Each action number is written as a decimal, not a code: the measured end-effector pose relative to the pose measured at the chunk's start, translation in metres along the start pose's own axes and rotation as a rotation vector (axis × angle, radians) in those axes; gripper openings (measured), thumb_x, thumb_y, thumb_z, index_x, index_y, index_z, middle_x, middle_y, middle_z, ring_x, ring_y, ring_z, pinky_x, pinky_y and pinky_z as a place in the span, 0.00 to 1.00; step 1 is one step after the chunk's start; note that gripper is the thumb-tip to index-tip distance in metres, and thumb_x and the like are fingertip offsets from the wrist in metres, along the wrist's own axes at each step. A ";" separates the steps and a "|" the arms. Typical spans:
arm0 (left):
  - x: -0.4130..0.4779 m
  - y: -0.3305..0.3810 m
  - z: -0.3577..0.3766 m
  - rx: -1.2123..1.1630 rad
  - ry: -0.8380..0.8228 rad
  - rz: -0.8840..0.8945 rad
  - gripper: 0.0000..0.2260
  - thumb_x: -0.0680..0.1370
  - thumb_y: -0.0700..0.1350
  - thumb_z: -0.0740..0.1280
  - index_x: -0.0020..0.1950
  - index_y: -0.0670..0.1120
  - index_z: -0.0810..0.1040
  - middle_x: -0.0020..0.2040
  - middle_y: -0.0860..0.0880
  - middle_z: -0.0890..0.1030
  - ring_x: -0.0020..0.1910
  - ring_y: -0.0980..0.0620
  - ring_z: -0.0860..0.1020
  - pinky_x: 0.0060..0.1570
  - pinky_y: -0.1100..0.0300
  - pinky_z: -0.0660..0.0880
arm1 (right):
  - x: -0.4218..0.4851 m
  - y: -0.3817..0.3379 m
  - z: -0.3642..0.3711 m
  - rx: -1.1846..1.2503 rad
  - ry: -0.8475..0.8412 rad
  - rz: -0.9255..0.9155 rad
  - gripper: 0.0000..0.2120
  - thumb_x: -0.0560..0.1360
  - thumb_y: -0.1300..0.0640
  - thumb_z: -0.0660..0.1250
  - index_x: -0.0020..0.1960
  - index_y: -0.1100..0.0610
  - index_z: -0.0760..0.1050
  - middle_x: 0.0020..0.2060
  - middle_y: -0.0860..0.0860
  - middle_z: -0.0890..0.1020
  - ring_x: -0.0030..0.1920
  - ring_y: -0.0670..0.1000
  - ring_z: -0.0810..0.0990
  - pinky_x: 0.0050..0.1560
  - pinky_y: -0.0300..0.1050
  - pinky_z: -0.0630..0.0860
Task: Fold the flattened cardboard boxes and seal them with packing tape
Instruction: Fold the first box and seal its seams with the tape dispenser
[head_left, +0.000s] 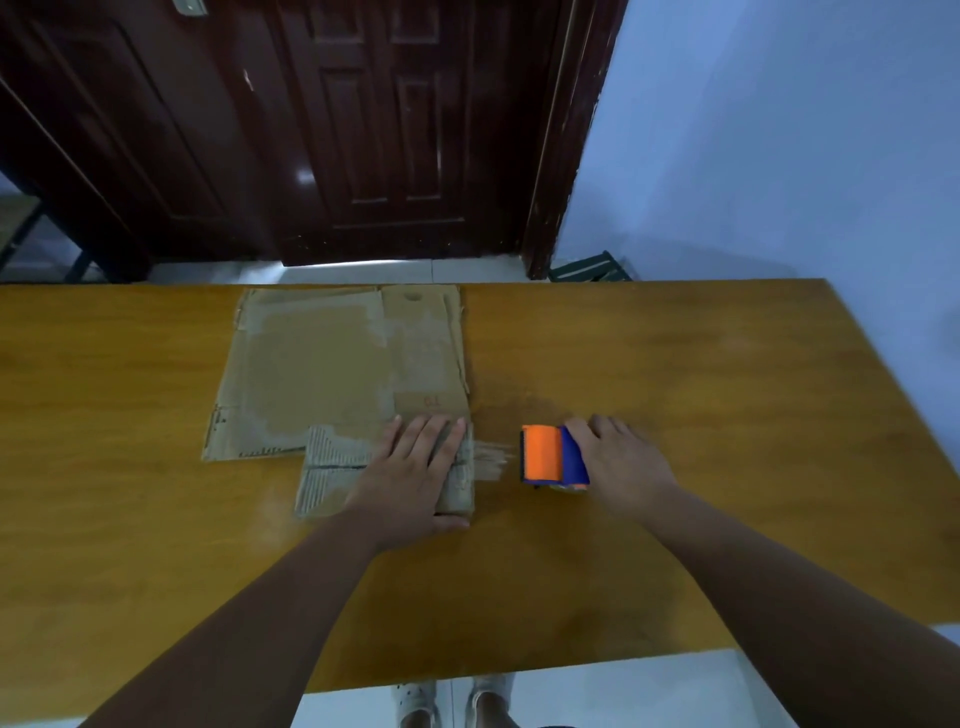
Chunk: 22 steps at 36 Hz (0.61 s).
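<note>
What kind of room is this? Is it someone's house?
Probably a plain room in a home or small workplace: a dark wooden panelled door, a pale blue wall, and a wooden table holding flattened cardboard and a tape dispenser.

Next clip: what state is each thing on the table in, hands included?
Cardboard box: flattened, not yet folded, lying on the table.
Tape dispenser: on the table, right of the box.
Left hand: flat, pressing the box's near flap.
Right hand: resting on the tape dispenser; grip unclear.
</note>
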<state>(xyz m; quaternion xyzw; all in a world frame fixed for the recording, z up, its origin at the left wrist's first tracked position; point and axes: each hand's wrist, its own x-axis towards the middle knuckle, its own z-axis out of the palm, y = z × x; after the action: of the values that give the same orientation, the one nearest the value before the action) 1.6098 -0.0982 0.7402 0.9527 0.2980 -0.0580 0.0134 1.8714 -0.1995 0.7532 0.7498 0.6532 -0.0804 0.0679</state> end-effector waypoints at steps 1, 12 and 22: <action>0.000 0.000 0.000 0.000 0.003 -0.001 0.51 0.69 0.75 0.55 0.77 0.44 0.38 0.77 0.43 0.54 0.76 0.43 0.52 0.73 0.44 0.42 | 0.000 -0.002 -0.002 -0.032 0.003 -0.008 0.30 0.73 0.54 0.67 0.67 0.47 0.52 0.56 0.53 0.72 0.57 0.55 0.73 0.55 0.47 0.67; 0.000 0.003 -0.003 0.015 -0.013 -0.019 0.50 0.70 0.74 0.55 0.76 0.48 0.33 0.77 0.45 0.48 0.76 0.45 0.46 0.73 0.45 0.38 | -0.002 -0.029 -0.020 -0.198 -0.073 -0.031 0.35 0.71 0.51 0.65 0.70 0.42 0.47 0.56 0.55 0.74 0.55 0.57 0.75 0.54 0.51 0.65; -0.001 0.004 -0.006 -0.012 -0.026 0.044 0.44 0.73 0.71 0.57 0.66 0.66 0.21 0.76 0.39 0.35 0.76 0.40 0.39 0.71 0.39 0.39 | 0.004 -0.050 -0.042 -0.264 -0.145 -0.032 0.36 0.72 0.50 0.62 0.73 0.41 0.45 0.54 0.56 0.75 0.51 0.58 0.76 0.50 0.51 0.66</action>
<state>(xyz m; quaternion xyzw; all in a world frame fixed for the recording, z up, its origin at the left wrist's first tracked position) 1.6122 -0.1016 0.7460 0.9582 0.2769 -0.0683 0.0242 1.8238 -0.1805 0.7932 0.7160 0.6635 -0.0490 0.2115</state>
